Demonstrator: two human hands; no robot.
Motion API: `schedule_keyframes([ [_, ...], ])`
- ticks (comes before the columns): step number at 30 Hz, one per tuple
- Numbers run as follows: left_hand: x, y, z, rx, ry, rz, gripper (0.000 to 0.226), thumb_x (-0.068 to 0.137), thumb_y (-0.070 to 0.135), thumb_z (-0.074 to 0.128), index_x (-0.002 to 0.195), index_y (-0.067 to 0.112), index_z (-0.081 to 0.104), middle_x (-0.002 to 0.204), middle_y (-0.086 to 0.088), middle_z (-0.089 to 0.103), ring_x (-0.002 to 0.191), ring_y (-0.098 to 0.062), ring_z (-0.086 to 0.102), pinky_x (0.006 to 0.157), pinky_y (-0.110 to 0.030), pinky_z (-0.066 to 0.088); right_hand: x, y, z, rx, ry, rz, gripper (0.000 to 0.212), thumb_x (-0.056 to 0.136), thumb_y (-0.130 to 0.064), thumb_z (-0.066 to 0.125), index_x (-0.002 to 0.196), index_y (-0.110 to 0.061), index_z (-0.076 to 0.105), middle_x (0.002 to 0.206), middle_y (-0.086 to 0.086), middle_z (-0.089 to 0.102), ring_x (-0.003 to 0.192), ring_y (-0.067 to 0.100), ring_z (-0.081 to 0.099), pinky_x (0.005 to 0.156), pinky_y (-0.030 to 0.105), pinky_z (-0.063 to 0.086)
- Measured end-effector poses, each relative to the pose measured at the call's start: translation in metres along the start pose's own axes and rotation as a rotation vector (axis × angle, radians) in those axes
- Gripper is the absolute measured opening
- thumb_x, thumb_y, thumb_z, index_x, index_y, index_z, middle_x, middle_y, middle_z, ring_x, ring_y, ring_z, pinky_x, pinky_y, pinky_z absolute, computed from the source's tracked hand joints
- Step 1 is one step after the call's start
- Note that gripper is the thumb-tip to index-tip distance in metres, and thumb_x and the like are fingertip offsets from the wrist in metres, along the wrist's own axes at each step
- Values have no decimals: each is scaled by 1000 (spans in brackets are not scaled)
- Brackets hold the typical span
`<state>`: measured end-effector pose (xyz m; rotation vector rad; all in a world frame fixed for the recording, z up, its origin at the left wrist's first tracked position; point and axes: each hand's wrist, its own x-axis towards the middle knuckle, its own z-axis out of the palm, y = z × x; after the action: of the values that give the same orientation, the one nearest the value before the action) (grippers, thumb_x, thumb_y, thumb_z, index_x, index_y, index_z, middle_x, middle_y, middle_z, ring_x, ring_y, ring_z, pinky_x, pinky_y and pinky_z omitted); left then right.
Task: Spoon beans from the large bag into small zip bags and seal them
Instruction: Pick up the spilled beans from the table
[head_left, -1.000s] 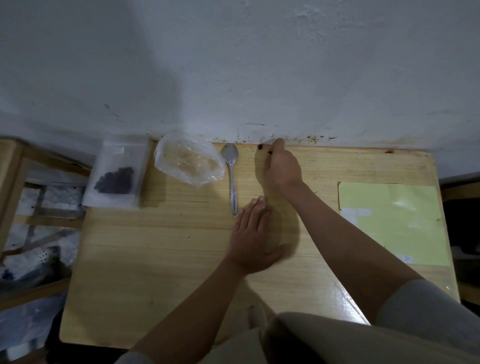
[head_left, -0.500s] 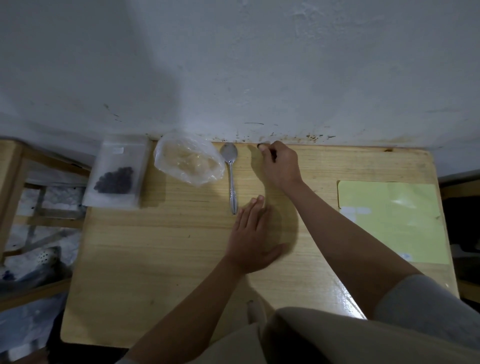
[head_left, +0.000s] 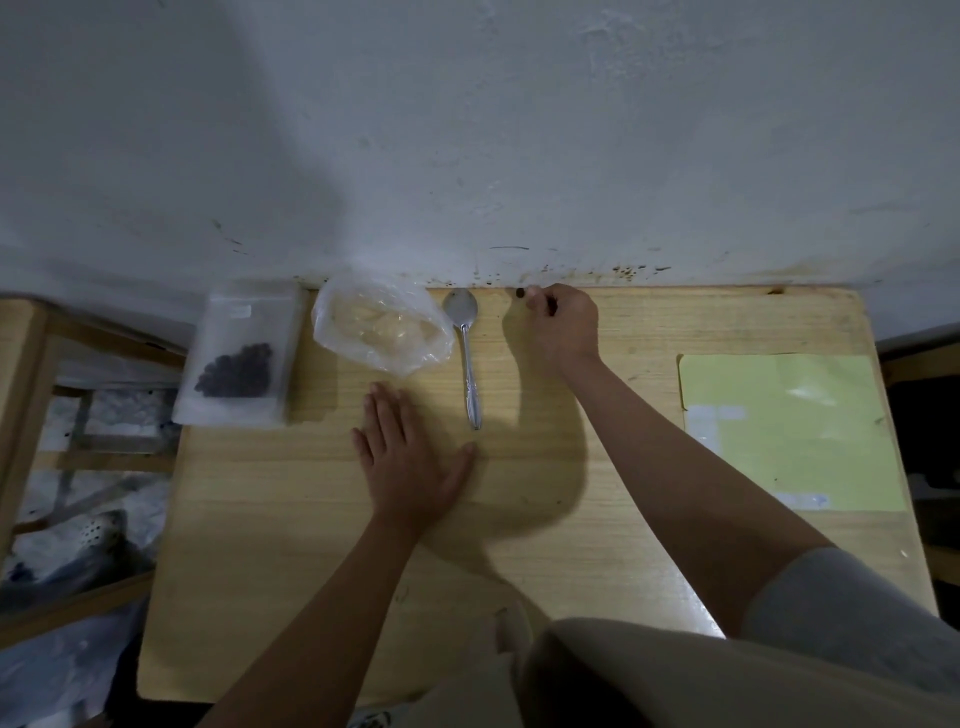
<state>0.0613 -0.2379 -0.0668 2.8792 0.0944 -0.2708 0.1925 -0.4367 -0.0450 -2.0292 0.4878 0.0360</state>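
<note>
A small zip bag (head_left: 239, 358) holding dark beans lies flat at the table's far left corner. Beside it sits a crumpled clear plastic bag (head_left: 379, 327), and right of that a metal spoon (head_left: 467, 353) lies with its bowl toward the wall. My right hand (head_left: 563, 327) reaches to the table's far edge with its fingers curled, and a small dark bean shows pinched between them. Another loose bean (head_left: 518, 293) lies just left of its fingertips. My left hand (head_left: 410, 457) rests flat on the wood, left of the spoon's handle.
A pale yellow-green sheet (head_left: 789, 431) lies on the right side of the wooden table (head_left: 291, 545). The white wall (head_left: 467, 130) runs along the table's far edge. A wooden frame (head_left: 26, 395) stands to the left, with clutter on the floor below.
My left hand has slid left, from just right of the spoon's handle tip to its left side. My right hand's fingers have curled in at the far edge.
</note>
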Motion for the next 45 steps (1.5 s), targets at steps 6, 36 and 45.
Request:
schedule_keyframes([
  [6,1,-2,1,-8,24,9,103,76,75,37,145,0,27,155,-23,16,144,-36,13,109,-59,20,-4,-8,14,-8,104,-3,23,82,-22,71,74,-2,63,72,3,63,67,14,57,62,20,40],
  [36,4,-12,-7,-452,316,55,72,76,48,61,124,-4,48,134,-28,32,127,-34,34,104,-49,37,-99,9,0,-4,311,81,27,78,-14,62,56,-8,47,47,-5,39,46,6,37,48,24,25],
  [45,85,-33,-86,-522,279,13,41,93,25,51,134,18,50,151,-16,23,137,-31,29,109,-37,29,-175,2,-9,9,419,191,25,77,-14,60,56,-6,47,51,1,43,49,11,38,46,14,29],
])
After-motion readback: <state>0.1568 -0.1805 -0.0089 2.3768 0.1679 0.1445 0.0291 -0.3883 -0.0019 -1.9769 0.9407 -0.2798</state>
